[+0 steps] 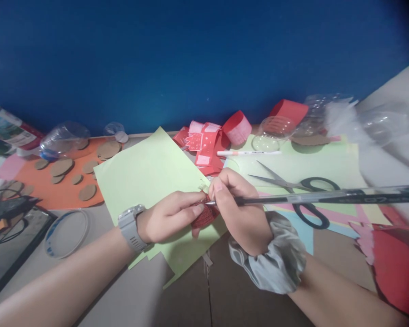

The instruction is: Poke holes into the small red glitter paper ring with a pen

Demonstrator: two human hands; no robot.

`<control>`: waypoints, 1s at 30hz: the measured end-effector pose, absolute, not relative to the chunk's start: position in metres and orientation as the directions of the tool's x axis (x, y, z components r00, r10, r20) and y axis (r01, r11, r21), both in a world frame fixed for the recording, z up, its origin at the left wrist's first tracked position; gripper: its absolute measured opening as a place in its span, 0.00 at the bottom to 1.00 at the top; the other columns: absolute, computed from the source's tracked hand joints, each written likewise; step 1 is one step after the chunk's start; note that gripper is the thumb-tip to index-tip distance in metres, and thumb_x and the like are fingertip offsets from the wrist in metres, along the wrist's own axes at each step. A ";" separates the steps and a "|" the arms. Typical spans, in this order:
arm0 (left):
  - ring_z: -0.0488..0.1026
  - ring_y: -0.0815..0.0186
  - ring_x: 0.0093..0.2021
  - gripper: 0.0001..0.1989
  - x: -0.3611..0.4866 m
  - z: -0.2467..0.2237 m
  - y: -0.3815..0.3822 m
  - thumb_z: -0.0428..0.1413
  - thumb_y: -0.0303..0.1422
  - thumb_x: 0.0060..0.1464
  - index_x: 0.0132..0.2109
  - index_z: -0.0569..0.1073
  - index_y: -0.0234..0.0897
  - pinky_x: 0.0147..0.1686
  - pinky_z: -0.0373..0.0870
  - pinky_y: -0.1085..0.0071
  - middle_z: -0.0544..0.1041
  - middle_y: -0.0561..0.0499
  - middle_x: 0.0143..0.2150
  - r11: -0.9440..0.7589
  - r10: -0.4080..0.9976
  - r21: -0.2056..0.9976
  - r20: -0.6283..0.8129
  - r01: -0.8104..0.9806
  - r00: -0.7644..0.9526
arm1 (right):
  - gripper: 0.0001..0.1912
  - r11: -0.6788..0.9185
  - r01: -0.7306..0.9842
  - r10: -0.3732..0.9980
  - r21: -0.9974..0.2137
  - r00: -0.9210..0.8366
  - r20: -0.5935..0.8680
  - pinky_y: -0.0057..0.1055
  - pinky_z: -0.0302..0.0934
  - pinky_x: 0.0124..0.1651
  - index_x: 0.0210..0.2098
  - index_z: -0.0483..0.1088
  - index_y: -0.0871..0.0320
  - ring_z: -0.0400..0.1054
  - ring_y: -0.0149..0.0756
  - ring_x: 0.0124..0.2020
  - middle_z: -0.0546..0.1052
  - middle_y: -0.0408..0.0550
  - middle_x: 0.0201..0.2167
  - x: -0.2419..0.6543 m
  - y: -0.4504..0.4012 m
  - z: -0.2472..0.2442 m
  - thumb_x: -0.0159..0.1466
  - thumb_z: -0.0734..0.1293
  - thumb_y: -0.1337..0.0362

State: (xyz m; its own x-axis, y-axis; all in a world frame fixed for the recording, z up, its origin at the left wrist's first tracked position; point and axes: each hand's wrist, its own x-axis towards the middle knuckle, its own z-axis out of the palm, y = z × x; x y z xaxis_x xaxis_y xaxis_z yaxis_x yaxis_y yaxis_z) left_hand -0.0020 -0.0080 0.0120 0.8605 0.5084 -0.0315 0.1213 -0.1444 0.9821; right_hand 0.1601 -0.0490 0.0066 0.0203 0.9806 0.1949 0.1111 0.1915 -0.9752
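My left hand point(173, 213), with a grey watch at the wrist, is closed on a small red paper piece point(204, 220) covered in dark marks. A pinkish bit sticks out below this piece. My right hand point(240, 209), wearing a pale green scrunchie, is closed round a black and clear pen point(313, 196). The pen's tip meets the red piece beside my left fingertips, and its far end runs off to the right. Beneath both hands lies a light green paper sheet point(139, 172) with cut lower edges.
Black-handled scissors point(310, 184) lie partly spread on the right, below a white marker point(248, 153). Red paper rings and strips point(207, 145) stand at the back. Cardboard discs point(62, 167) cover orange paper at left, near a tape roll point(67, 234).
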 end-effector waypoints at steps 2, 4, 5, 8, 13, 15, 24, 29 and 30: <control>0.68 0.68 0.28 0.16 -0.002 0.012 -0.008 0.41 0.34 0.65 0.32 0.65 0.32 0.35 0.65 0.70 0.72 0.48 0.25 -0.142 0.505 0.983 -0.031 0.118 0.862 | 0.14 0.200 0.111 0.978 -0.973 0.031 0.205 0.28 0.48 0.26 0.24 0.56 0.56 0.53 0.27 0.23 0.58 0.38 0.21 0.160 -0.049 0.006 0.67 0.56 0.66; 0.68 0.68 0.28 0.16 -0.002 0.012 -0.008 0.41 0.35 0.65 0.32 0.65 0.32 0.35 0.65 0.70 0.72 0.48 0.26 -0.136 0.506 0.983 -0.035 0.120 0.862 | 0.13 0.207 0.113 0.977 -0.972 0.034 0.212 0.28 0.49 0.26 0.24 0.57 0.56 0.54 0.28 0.24 0.59 0.39 0.21 0.160 -0.049 0.006 0.66 0.56 0.66; 0.68 0.68 0.28 0.16 -0.002 0.012 -0.007 0.41 0.35 0.65 0.32 0.65 0.32 0.35 0.65 0.70 0.72 0.48 0.26 -0.134 0.506 0.984 -0.037 0.120 0.862 | 0.13 0.207 0.113 0.977 -0.972 0.030 0.212 0.28 0.49 0.26 0.24 0.56 0.56 0.54 0.28 0.24 0.58 0.39 0.21 0.160 -0.049 0.006 0.66 0.56 0.66; 0.67 0.68 0.28 0.16 -0.002 0.012 -0.007 0.41 0.35 0.65 0.31 0.64 0.33 0.35 0.65 0.70 0.71 0.48 0.26 -0.135 0.504 0.984 -0.035 0.118 0.863 | 0.14 0.202 0.120 0.978 -0.972 0.020 0.206 0.28 0.48 0.25 0.24 0.56 0.56 0.52 0.27 0.22 0.57 0.38 0.20 0.160 -0.049 0.007 0.67 0.56 0.66; 0.68 0.68 0.28 0.16 -0.002 0.012 -0.007 0.40 0.34 0.65 0.32 0.65 0.32 0.35 0.65 0.70 0.72 0.48 0.26 -0.136 0.503 0.983 -0.036 0.120 0.864 | 0.15 0.194 0.116 0.979 -0.974 0.042 0.200 0.28 0.48 0.25 0.24 0.57 0.56 0.52 0.27 0.22 0.58 0.38 0.20 0.160 -0.050 0.007 0.67 0.55 0.64; 0.68 0.68 0.27 0.16 -0.002 0.012 -0.007 0.40 0.34 0.65 0.32 0.65 0.32 0.34 0.65 0.70 0.72 0.48 0.25 -0.137 0.502 0.984 -0.031 0.115 0.865 | 0.14 0.194 0.119 0.979 -0.974 0.039 0.200 0.28 0.48 0.25 0.24 0.57 0.56 0.52 0.27 0.22 0.58 0.38 0.20 0.160 -0.050 0.007 0.67 0.55 0.65; 0.68 0.68 0.28 0.16 -0.002 0.012 -0.008 0.41 0.35 0.65 0.31 0.65 0.33 0.35 0.65 0.70 0.72 0.48 0.26 -0.138 0.507 0.984 -0.031 0.116 0.861 | 0.15 0.198 0.127 0.978 -0.972 0.042 0.205 0.27 0.48 0.24 0.24 0.57 0.56 0.50 0.27 0.21 0.56 0.38 0.19 0.160 -0.050 0.008 0.67 0.55 0.64; 0.68 0.68 0.28 0.16 -0.002 0.012 -0.008 0.41 0.35 0.65 0.32 0.64 0.33 0.35 0.65 0.70 0.72 0.47 0.26 -0.139 0.503 0.983 -0.036 0.121 0.864 | 0.14 0.207 0.124 0.978 -0.970 0.012 0.210 0.27 0.48 0.25 0.23 0.56 0.56 0.51 0.27 0.22 0.56 0.38 0.20 0.160 -0.049 0.008 0.67 0.55 0.67; 0.68 0.68 0.28 0.16 -0.002 0.012 -0.008 0.41 0.35 0.65 0.31 0.64 0.33 0.36 0.65 0.70 0.72 0.47 0.26 -0.138 0.502 0.984 -0.032 0.116 0.864 | 0.14 0.210 0.120 0.977 -0.970 0.010 0.213 0.27 0.48 0.25 0.24 0.56 0.56 0.51 0.27 0.22 0.56 0.38 0.20 0.160 -0.048 0.008 0.67 0.55 0.67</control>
State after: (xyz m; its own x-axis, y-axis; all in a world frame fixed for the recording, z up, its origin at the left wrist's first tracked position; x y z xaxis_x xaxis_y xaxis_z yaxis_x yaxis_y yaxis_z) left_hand -0.0017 -0.0076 0.0116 0.8644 0.5018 -0.0315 0.1159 -0.1379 0.9836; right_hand 0.1599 -0.0484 0.0082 0.0102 0.9771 0.2127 0.1201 0.2100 -0.9703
